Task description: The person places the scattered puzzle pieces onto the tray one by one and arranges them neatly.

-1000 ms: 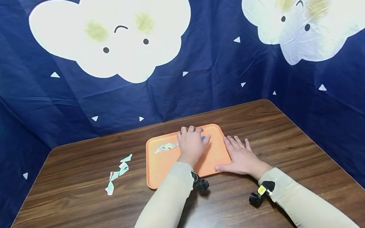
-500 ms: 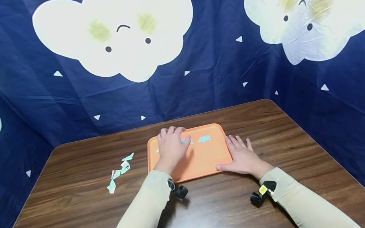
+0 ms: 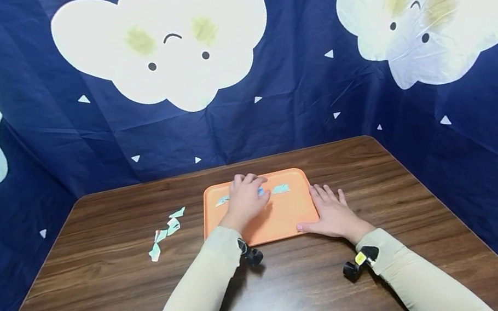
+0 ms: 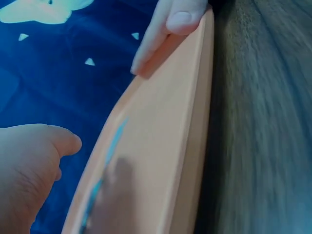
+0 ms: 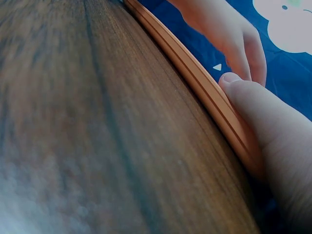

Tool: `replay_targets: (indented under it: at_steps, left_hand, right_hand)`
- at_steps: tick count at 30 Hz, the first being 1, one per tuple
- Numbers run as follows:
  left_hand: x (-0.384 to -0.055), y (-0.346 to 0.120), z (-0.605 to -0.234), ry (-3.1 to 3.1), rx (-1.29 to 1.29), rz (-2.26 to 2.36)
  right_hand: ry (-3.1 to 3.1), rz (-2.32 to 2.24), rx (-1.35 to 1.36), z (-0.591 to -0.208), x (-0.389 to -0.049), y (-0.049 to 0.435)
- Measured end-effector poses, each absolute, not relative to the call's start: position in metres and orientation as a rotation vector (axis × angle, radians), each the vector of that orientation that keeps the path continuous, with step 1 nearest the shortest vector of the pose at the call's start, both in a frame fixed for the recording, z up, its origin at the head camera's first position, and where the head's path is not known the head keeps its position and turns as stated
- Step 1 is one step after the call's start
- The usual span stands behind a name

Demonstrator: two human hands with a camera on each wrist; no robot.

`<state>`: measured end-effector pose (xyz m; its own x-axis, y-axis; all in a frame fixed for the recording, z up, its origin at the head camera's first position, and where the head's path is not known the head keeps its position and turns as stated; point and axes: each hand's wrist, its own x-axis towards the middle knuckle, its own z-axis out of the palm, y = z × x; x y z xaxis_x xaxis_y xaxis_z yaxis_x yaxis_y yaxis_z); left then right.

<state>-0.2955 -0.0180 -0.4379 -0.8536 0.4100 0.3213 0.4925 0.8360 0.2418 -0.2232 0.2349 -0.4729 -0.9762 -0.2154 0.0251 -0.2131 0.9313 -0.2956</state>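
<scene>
An orange tray (image 3: 280,217) lies on the table, with a row of blue and pale-green paper scraps (image 3: 281,188) near its far side. Over that row is my left hand (image 3: 246,200), its fingers loosely bent and nothing visible in them; it hides part of the row. The left wrist view has the left hand (image 4: 29,165) raised apart from the tray, casting a shadow on it. My right hand (image 3: 331,214) rests at the tray's right edge with fingers extended and thumb at the near corner. In the right wrist view, the right thumb (image 5: 243,92) touches the tray's rim (image 5: 204,87).
Several pale-green torn scraps (image 3: 173,226) lie in a slanting line on the wooden table (image 3: 103,292), left of the tray. A dark blue curtain (image 3: 235,135) with white clouds hangs behind the table and along its sides.
My left hand has moved leftward across the tray, then slightly back right, so the right-hand scrap is uncovered. My right hand stays at the tray's edge. The head view has shifted slightly.
</scene>
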Motion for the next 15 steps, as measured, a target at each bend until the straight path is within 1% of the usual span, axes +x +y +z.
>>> replay_targets:
  at_steps: [6, 15]
  left_hand:
    - [-0.302, 0.007, -0.447, -2.897, -0.681, -0.401]
    - [-0.305, 0.019, -0.454, -2.941, -0.589, -0.418]
  right_hand:
    - [3.084, -0.478, -0.344, -0.477, -0.224, 0.236]
    - [3.087, -0.484, -0.351, -0.474, -0.224, 0.236]
